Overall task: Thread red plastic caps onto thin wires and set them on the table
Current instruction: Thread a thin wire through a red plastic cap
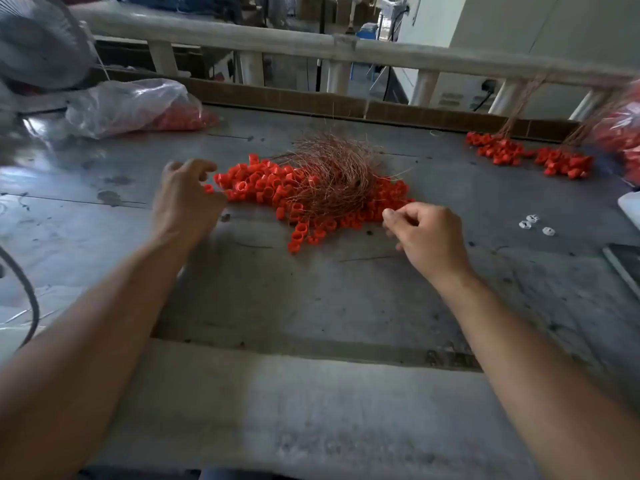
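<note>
Head camera: a person works at a worn grey table [311,306], both bare forearms reaching toward a heap of red plastic caps [263,185] at its centre. A tangle of thin wires [332,174] lies on top of the heap's middle. The left hand [187,199] hovers at the heap's left edge, fingers curled, with a single cap [209,188] just beside them; whether it grips anything cannot be told. The right hand [429,233] sits at the heap's right edge, thumb and forefinger pressed together in a pinch; whatever is between them is too fine to make out. At the far right of the table lie two bunches of caps on wires [498,148], their strands leaning up toward a pale railing [242,39]. A clear plastic bag [138,105] holding more red caps rests at the far left, below a fan [38,46]. A few small white pieces [530,221] lie to the right of the right hand.
</note>
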Demonstrator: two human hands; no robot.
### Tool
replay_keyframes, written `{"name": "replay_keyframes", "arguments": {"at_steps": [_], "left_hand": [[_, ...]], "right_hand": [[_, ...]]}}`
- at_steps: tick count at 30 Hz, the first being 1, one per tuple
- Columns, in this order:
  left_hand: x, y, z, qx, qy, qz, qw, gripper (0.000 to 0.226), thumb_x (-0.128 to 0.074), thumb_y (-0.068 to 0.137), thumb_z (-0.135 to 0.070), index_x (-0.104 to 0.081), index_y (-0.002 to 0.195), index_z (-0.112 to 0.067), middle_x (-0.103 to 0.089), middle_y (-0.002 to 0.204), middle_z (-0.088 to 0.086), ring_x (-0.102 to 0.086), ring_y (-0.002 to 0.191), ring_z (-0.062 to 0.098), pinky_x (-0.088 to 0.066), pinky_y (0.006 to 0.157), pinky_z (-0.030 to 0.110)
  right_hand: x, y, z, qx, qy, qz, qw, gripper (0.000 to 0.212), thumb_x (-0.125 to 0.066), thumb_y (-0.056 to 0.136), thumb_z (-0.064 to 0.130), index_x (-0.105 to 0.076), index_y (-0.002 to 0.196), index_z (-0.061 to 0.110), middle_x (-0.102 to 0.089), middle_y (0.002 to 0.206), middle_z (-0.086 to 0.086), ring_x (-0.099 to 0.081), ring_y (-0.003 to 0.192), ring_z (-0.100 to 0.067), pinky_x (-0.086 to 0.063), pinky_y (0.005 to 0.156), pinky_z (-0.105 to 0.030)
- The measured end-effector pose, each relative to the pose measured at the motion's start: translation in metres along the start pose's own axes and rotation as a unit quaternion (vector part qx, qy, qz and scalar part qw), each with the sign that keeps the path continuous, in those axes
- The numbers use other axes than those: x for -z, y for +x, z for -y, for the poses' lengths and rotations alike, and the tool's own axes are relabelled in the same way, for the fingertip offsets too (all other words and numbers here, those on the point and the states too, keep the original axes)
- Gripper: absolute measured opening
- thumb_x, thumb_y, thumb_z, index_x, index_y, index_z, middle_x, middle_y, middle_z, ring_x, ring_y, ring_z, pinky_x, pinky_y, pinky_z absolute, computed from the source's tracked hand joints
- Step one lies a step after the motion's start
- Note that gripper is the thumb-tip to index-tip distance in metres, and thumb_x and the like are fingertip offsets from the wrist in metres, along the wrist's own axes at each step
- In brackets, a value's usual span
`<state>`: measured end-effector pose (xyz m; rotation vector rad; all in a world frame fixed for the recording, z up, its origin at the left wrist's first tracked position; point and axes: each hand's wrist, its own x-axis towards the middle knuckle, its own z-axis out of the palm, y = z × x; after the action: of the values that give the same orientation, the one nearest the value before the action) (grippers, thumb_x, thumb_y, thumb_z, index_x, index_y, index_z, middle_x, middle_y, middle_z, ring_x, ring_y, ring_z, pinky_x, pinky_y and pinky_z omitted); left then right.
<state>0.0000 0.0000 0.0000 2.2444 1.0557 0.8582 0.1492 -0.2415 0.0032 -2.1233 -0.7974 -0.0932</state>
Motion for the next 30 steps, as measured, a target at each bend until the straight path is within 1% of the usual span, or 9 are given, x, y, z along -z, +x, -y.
{"name": "replay_keyframes", "arguments": {"at_steps": [4,9,13,16,19,21,23,27,30], "left_hand": [[-0.005,-0.002,0.001,-0.012,0.067,0.046,0.997,0.051,-0.070,0.076,-0.012,-0.056,0.124,-0.014,-0.047,0.123,0.020,-0.049,0.112,0.035,-0.038,0.098,0.035],[-0.005,-0.002,0.002,-0.052,0.088,0.034,0.994,0.023,-0.068,0.078,-0.013,-0.070,0.102,-0.014,-0.053,0.096,0.014,-0.053,0.096,0.035,-0.039,0.084,0.033],[-0.006,-0.003,0.001,-0.059,0.077,0.030,0.995,0.016,-0.070,0.077,-0.012,-0.071,0.092,-0.014,-0.060,0.097,0.014,-0.054,0.093,0.032,-0.040,0.080,0.033],[-0.004,-0.004,-0.003,-0.045,0.027,-0.001,0.999,0.010,-0.073,0.074,-0.015,-0.069,0.084,-0.014,-0.063,0.083,0.008,-0.056,0.081,0.025,-0.041,0.072,0.030],[-0.003,-0.005,-0.010,0.000,-0.063,-0.020,0.998,0.009,-0.073,0.075,-0.013,-0.067,0.081,-0.014,-0.062,0.071,0.001,-0.057,0.059,0.008,-0.041,0.058,0.020],[0.001,-0.008,-0.016,0.040,-0.195,0.039,0.979,0.015,-0.073,0.073,-0.002,-0.064,0.076,-0.015,-0.063,0.065,0.000,-0.057,0.046,0.000,-0.042,0.044,0.012],[0.009,-0.012,-0.021,0.066,-0.300,0.168,0.937,0.020,-0.072,0.069,0.005,-0.068,0.071,-0.014,-0.066,0.063,0.001,-0.061,0.050,0.002,-0.048,0.047,0.013],[0.021,-0.029,-0.023,0.003,-0.292,0.445,0.847,0.019,-0.071,0.058,-0.005,-0.074,0.074,-0.015,-0.071,0.075,0.005,-0.065,0.067,0.011,-0.053,0.062,0.017],[0.018,-0.045,-0.029,-0.042,-0.277,0.501,0.819,0.018,-0.077,0.061,-0.006,-0.073,0.077,-0.011,-0.070,0.076,0.004,-0.064,0.068,0.010,-0.051,0.063,0.017]], "right_hand": [[0.004,0.007,-0.004,-0.016,0.023,-0.021,0.999,0.029,-0.058,0.086,0.029,-0.067,0.070,0.007,-0.068,0.067,-0.011,-0.062,0.058,-0.027,-0.053,0.064,-0.038],[0.006,0.012,-0.005,-0.024,0.035,-0.034,0.999,0.028,-0.058,0.086,0.028,-0.066,0.067,0.009,-0.068,0.065,-0.009,-0.062,0.057,-0.025,-0.053,0.064,-0.039],[0.006,0.011,-0.003,-0.018,0.035,-0.026,0.999,0.028,-0.058,0.086,0.028,-0.066,0.068,0.009,-0.068,0.066,-0.011,-0.062,0.058,-0.027,-0.053,0.064,-0.039],[0.007,0.011,-0.002,-0.011,0.020,-0.014,1.000,0.027,-0.059,0.086,0.029,-0.067,0.069,0.010,-0.068,0.068,-0.011,-0.063,0.060,-0.027,-0.053,0.066,-0.040],[0.010,0.009,0.000,0.008,0.004,0.018,1.000,0.026,-0.061,0.085,0.030,-0.065,0.065,0.013,-0.065,0.062,-0.001,-0.061,0.059,-0.018,-0.049,0.063,-0.028],[0.009,0.005,0.003,0.044,-0.014,0.057,0.997,0.018,-0.065,0.082,0.025,-0.065,0.066,0.018,-0.061,0.063,0.012,-0.057,0.062,-0.008,-0.044,0.063,-0.022],[0.006,0.001,0.007,0.091,-0.032,0.105,0.990,0.004,-0.068,0.080,0.016,-0.071,0.078,0.017,-0.061,0.072,0.012,-0.056,0.070,-0.006,-0.041,0.066,-0.014],[0.006,-0.003,0.011,0.138,-0.078,0.143,0.977,0.010,-0.068,0.079,0.011,-0.071,0.083,0.020,-0.061,0.082,0.006,-0.056,0.073,-0.005,-0.043,0.067,-0.013],[0.010,-0.005,0.014,0.111,-0.028,0.189,0.975,0.019,-0.075,0.073,0.016,-0.063,0.072,0.032,-0.057,0.077,0.013,-0.055,0.071,0.003,-0.041,0.066,-0.006]]}}
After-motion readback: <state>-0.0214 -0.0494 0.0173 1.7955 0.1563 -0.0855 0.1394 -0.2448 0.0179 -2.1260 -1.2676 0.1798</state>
